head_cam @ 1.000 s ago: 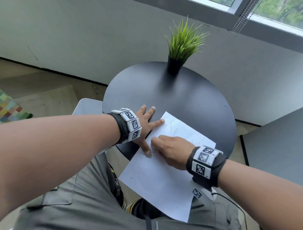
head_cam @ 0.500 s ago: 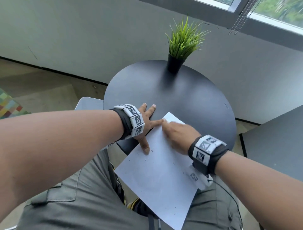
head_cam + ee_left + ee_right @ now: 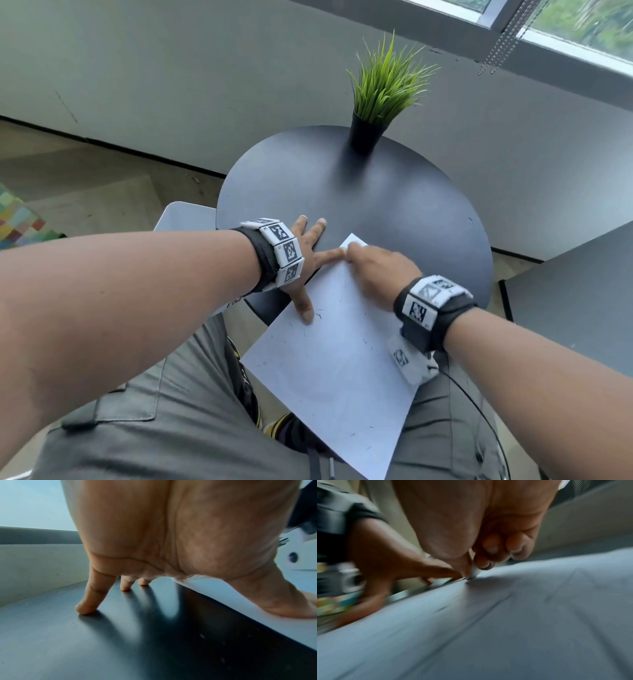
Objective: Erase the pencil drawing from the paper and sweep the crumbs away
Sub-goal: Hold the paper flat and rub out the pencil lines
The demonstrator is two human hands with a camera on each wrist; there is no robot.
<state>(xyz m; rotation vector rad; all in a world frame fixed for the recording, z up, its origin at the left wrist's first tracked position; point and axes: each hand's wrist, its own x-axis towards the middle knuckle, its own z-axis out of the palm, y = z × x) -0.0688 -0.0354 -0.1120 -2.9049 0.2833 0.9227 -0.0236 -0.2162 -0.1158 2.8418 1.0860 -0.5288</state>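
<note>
A white sheet of paper (image 3: 335,359) lies on the near edge of the round black table (image 3: 376,195) and hangs over my lap. Dark eraser crumbs (image 3: 318,315) are scattered over it. My left hand (image 3: 308,260) lies spread flat, thumb and index finger pressing the paper's left edge, the other fingers (image 3: 85,607) on the table. My right hand (image 3: 373,263) is at the sheet's far corner and pinches a small white eraser (image 3: 475,572) whose tip touches the paper (image 3: 522,615). The pencil drawing is hidden under the right hand or gone; I cannot tell which.
A potted grass plant (image 3: 376,99) in a black pot stands at the table's far edge. A second dark tabletop (image 3: 582,291) lies to the right. A white seat (image 3: 185,216) shows left of the table. A wall and window run behind.
My right hand has moved with the eraser from the middle of the sheet up to its far corner. The paper has slid a little toward my lap. The left hand stays pressed in place.
</note>
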